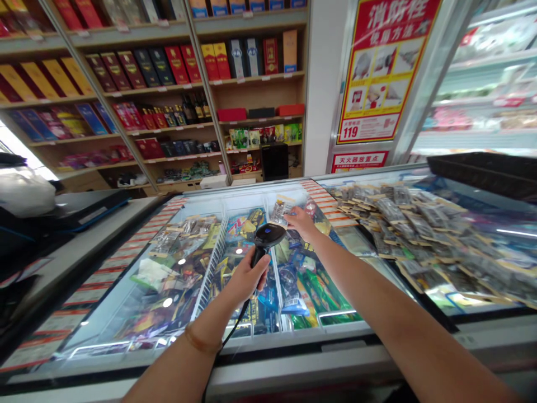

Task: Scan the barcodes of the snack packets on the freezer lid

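Apparently mid-scan, with steady aim needed next, the left hand [251,272] closes round a black corded scanner [269,235], the right hand [300,220] pinching a clear, tan-edged packet [280,210] just beyond, above the white glass-topped freezer [302,369].

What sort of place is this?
Likely a grocery or convenience store: shelves of boxed goods, what looks like a glass-topped chest freezer, and a barcode scanner in the left hand.
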`<state>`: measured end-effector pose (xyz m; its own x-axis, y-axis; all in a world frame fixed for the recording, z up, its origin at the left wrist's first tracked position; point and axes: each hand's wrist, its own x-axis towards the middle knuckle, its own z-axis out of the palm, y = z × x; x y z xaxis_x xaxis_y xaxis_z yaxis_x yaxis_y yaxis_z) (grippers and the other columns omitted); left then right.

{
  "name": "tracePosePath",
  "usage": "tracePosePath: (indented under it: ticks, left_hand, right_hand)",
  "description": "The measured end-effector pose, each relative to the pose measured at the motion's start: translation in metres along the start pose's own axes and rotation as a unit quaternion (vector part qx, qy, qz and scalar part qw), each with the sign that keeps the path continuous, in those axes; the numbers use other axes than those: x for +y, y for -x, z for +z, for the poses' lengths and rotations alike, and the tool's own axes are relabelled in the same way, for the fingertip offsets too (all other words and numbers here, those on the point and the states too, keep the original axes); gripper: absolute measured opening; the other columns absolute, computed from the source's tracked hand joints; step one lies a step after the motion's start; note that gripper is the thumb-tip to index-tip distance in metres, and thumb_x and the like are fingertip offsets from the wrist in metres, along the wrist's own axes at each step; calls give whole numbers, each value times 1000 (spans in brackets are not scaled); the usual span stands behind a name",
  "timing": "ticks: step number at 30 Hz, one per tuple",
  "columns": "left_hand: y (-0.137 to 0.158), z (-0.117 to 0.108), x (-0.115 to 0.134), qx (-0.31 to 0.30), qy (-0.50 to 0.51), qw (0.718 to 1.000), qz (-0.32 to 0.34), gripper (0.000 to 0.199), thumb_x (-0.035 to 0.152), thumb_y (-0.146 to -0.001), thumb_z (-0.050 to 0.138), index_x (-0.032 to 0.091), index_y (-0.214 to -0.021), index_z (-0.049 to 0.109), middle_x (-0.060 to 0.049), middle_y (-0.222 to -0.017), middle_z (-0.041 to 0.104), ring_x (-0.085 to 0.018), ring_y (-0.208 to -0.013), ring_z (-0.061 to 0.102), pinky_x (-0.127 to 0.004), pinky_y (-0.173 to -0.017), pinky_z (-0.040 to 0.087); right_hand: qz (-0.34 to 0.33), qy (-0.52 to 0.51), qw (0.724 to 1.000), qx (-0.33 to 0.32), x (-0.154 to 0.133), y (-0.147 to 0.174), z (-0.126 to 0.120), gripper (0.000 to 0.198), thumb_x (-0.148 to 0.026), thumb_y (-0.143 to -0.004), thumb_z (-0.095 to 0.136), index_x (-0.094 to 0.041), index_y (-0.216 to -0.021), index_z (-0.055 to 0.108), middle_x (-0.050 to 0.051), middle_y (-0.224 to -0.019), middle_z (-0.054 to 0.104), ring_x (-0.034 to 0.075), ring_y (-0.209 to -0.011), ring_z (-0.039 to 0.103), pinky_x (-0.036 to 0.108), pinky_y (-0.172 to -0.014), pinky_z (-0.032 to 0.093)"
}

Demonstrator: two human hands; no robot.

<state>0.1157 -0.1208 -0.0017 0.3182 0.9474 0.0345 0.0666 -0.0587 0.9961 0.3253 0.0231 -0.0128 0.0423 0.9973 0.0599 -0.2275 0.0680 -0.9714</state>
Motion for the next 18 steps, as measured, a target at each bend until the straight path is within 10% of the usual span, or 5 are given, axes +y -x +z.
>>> tracePosePath:
  ticks: [12, 18]
  left_hand:
    - [-1, -13, 17, 144, 71, 986, -32, 58, 75, -72, 68, 24, -88, 46, 9, -54, 51, -8, -34, 42, -22, -36, 31]
    - [30, -69, 57, 219, 35, 975, 11, 52, 67, -74, 72, 23, -87, 50, 8, -54, 52, -7, -36, 43, -20, -38, 31]
  right_hand:
    - [-46, 109, 993, 22, 12, -9, 6, 35, -41, -59, 85, -21, -75, 61, -1, -70, 63, 19, -71, 64, 39, -68, 61]
    - [26, 75, 996, -43, 19, -14, 104, 31, -37, -59, 90, -22, -66, 64, -1, -55, 59, 19, -61, 63, 38, -65, 63]
